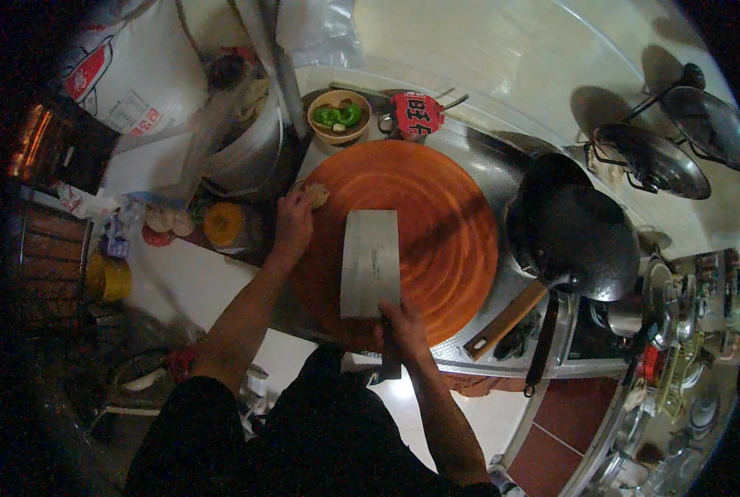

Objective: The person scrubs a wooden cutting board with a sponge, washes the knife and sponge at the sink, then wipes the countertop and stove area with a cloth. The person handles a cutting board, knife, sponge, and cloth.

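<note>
My right hand [404,329] grips the dark handle of a broad Chinese cleaver [370,264]. Its blade points away from me over a round reddish-brown wooden chopping board [451,248]. At the board's left edge, my left hand [294,220] has its fingers on a small pale-brown lump [316,195], which looks like a piece of ginger. Just beyond the board stands a tan bowl [339,127] with green pepper pieces [339,115] and a few small bits in it. The blade and the lump are apart.
Right of the board sit black woks [581,236], one wooden handle [510,318] reaching toward me. Pan lids [656,161] hang on the wall. A red packet [416,113] stands behind the board. At left are a large metal pot [246,155] and an orange-yellow round item [223,223].
</note>
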### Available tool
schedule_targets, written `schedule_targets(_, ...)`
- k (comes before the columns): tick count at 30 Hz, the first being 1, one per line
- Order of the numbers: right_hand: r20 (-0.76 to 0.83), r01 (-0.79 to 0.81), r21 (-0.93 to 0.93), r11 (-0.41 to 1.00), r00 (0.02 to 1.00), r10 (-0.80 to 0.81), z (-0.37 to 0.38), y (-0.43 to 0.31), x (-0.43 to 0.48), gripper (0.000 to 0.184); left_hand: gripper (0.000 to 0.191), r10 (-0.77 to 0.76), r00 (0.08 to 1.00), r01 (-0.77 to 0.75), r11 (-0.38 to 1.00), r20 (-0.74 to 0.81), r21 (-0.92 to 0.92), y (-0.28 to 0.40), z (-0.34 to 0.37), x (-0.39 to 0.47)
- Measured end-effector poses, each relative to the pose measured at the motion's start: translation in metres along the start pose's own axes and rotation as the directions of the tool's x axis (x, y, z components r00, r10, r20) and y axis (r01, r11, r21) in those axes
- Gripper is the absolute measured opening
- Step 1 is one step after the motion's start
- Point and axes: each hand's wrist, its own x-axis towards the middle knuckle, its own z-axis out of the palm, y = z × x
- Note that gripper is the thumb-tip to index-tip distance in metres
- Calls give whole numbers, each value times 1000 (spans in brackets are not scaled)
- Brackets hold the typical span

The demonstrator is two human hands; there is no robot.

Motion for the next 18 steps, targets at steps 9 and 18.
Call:
schedule_targets(9, 73, -68, 53, 996, 995, 64, 4, 7, 38, 25, 29, 65, 997, -64, 998, -42, 7, -3, -1, -2)
schedule_targets(18, 71, -9, 201, 980, 997, -5, 13, -17, 35, 24, 32, 45, 999, -43, 997, -26, 60, -6, 2, -3)
